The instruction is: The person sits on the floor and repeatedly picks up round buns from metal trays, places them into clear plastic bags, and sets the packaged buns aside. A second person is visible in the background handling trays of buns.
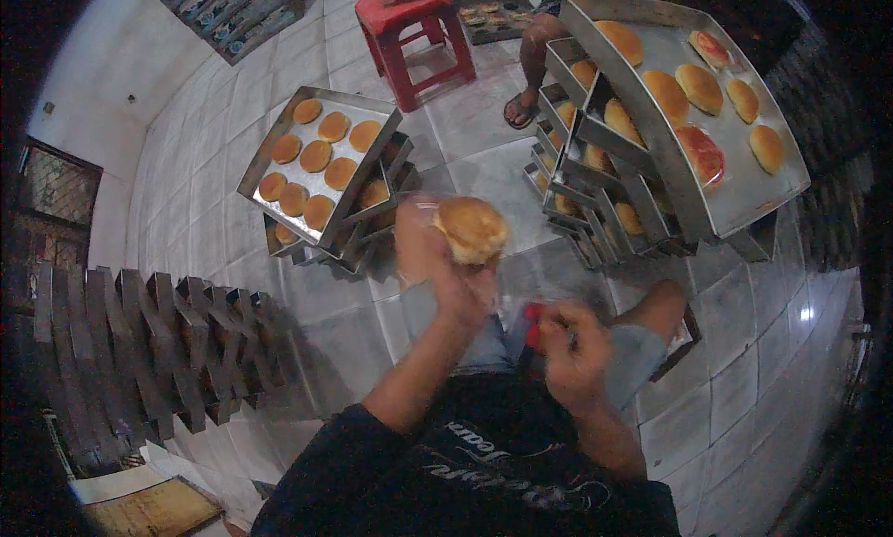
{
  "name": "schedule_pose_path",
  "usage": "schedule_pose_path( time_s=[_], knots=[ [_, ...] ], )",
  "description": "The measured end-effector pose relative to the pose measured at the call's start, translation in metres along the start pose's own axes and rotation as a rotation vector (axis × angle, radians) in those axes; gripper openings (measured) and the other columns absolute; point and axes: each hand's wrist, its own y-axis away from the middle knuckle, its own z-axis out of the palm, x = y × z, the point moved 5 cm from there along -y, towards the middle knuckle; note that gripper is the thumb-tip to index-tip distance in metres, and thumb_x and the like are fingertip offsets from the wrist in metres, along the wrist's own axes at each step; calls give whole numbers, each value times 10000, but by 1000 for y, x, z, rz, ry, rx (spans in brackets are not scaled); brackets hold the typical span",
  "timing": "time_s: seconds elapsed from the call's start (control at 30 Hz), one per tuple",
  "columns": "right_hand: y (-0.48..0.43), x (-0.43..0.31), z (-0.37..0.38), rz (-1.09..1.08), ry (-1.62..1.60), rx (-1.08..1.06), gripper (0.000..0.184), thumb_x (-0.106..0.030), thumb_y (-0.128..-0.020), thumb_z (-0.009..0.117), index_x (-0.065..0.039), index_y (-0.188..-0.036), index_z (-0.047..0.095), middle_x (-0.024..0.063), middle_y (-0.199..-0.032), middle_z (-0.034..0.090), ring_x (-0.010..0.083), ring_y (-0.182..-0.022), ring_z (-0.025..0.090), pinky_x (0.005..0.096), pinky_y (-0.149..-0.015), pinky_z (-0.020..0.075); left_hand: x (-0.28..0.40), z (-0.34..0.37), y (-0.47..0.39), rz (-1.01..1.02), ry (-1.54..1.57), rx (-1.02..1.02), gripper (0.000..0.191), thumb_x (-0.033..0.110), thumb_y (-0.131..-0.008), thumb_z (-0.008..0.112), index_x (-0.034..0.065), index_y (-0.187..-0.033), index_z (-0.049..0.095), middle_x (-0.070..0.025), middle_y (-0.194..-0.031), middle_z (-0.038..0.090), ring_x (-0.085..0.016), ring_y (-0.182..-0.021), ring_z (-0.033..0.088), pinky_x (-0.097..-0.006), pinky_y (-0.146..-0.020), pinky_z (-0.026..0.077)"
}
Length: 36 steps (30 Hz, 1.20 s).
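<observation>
My left hand (pixel 469 293) holds up a round golden bun (pixel 473 229) in front of my lap, its paler side facing me. My right hand (pixel 578 349) is blurred, with its fingers curled beside a small red object (pixel 534 324) over my lap. The blur hides whether the fingers grip that object and what it is. Ahead on the left, a metal tray (pixel 356 99) of round buns (pixel 316 156) tops a stack of trays. To the right, a tilted metal tray (pixel 753 209) carries oval buns (pixel 698 89) and red-topped ones (pixel 700 157).
Under the right tray rise stacked bun trays (pixel 593 167). A red plastic stool (pixel 411 42) stands ahead, near another person's leg (pixel 536 56) and a floor tray (pixel 492 17). More stacked metal trays (pixel 160 342) stand at left on the tiled floor (pixel 481 146).
</observation>
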Motion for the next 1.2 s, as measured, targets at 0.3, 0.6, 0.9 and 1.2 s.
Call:
schedule_pose_path(
  time_s=[0.3,0.6,0.9,1.2],
  knots=[
    [19,11,5,237,-370,-22,102,-104,-765,561,-17,-791,514,128,-874,559,277,-755,518,369,-704,398,3,8,-8,14,74,74,629,566,-870,449,80,-1267,406,-75,-1208,493,-222,-1067,522,-368,-866,470],
    [-4,35,23,124,74,-78,84,-61,-784,546,-4,-844,534,146,-848,545,303,-798,514,388,-766,388,-32,6,-7,-40,118,6,577,503,-885,475,79,-1268,398,-75,-1209,491,-220,-1076,506,-364,-903,440],
    [-10,35,45,-176,320,61,70,-53,-809,503,7,-846,500,148,-837,543,282,-751,516,353,-701,401,-27,-3,-4,4,102,-44,593,518,-872,487,82,-1264,401,-72,-1214,488,-234,-1112,493,-397,-936,426],
    [25,34,-16,464,-220,-103,104,-108,-841,545,-24,-901,556,113,-885,553,203,-834,545,305,-765,426,12,-22,-31,-11,183,-145,670,592,-814,512,133,-1286,382,-72,-1235,481,-266,-1153,468,-441,-960,401]
  ],
)
